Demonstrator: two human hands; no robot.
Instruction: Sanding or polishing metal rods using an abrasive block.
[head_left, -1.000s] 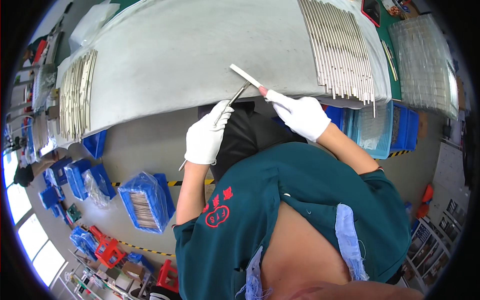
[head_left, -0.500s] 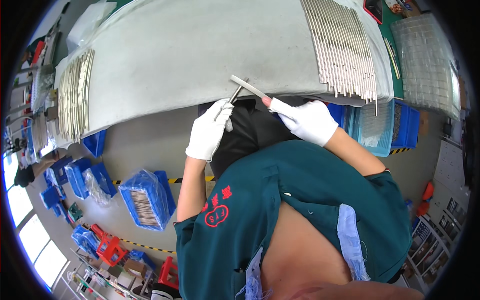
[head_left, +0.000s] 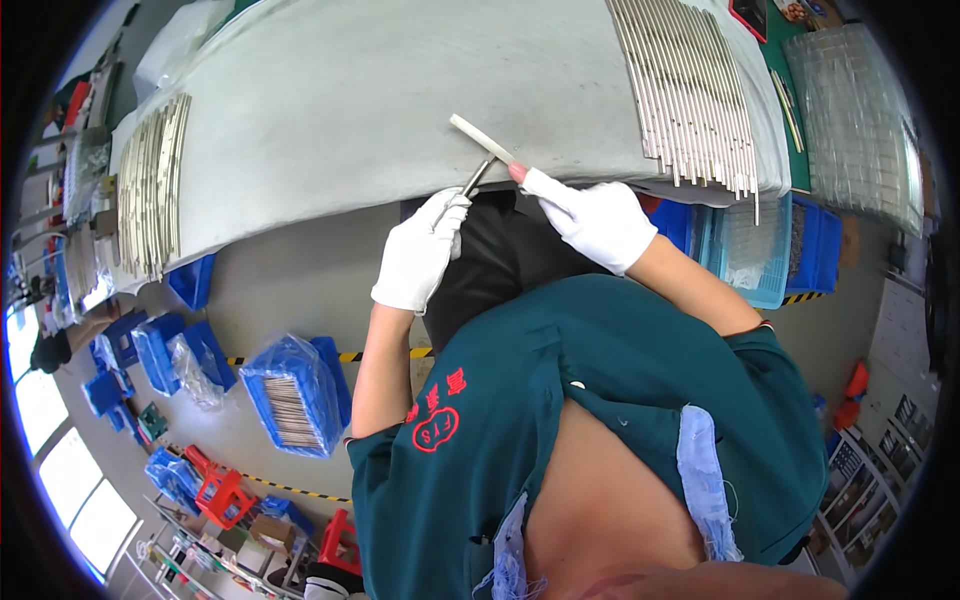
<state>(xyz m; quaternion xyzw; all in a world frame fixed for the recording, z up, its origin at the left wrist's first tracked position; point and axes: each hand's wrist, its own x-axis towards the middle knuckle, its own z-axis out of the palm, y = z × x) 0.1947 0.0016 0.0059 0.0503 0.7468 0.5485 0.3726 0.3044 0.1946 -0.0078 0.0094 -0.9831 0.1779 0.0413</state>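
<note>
My left hand (head_left: 418,258), in a white glove, is closed around a thin metal rod (head_left: 479,177) whose end sticks up over the table's near edge. My right hand (head_left: 603,226), in a white glove with a bare fingertip showing, grips a flat, light grey stick (head_left: 478,136) that looks like a file. The stick points up and left, its lower part against or right beside the rod's tip; whether they touch I cannot tell. A row of metal rods (head_left: 690,100) lies side by side at the table's right, and another bundle of rods (head_left: 152,190) lies at its left end.
A grey cloth (head_left: 330,100) covers the table. Below its right edge stand a light blue basket (head_left: 770,265) and a blue bin (head_left: 818,250). Clear plastic trays (head_left: 850,120) are stacked far right. On the floor at left sits a plastic-wrapped blue crate (head_left: 290,400) of rods.
My right hand has moved up and left, pushing the flat stick further over the table across the rod's end. My left hand with the rod has hardly moved.
</note>
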